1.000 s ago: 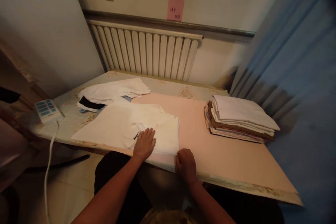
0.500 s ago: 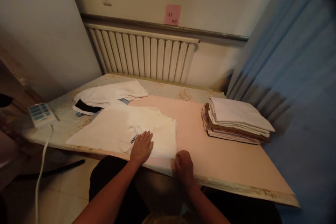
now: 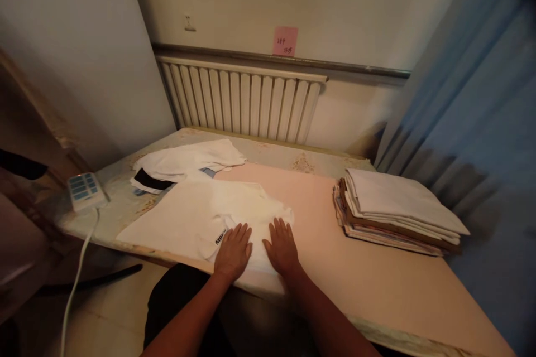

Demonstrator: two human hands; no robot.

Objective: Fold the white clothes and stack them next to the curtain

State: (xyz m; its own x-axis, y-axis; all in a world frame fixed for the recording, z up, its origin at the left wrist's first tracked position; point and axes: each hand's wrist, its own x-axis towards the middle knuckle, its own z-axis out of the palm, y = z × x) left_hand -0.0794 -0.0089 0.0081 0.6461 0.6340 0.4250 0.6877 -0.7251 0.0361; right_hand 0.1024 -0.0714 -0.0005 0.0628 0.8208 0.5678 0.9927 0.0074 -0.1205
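A white T-shirt [image 3: 176, 215] lies spread on the pink board [image 3: 318, 228] covering the table, its body toward the left and its black lettering partly under my fingers. My left hand [image 3: 233, 251] rests flat on the shirt, right beside the lettering and the neckline. Close by on the right, my right hand [image 3: 282, 245] lies flat with fingers stretched out, over the shirt's right edge. Neither hand grips the cloth. What lies beneath the palms is hidden.
A stack of folded garments [image 3: 402, 206] sits on the right. Behind the shirt lies a loose white garment [image 3: 192, 159] with a black band. A power strip [image 3: 86, 192] with a white cord is at the left. A radiator [image 3: 243, 100] and blue curtain [image 3: 473, 122] border the table.
My right hand has gone from a closed fist at the shirt's lower right corner to lying flat on it, further up. My left hand stays flat. The camera view has shifted slightly.
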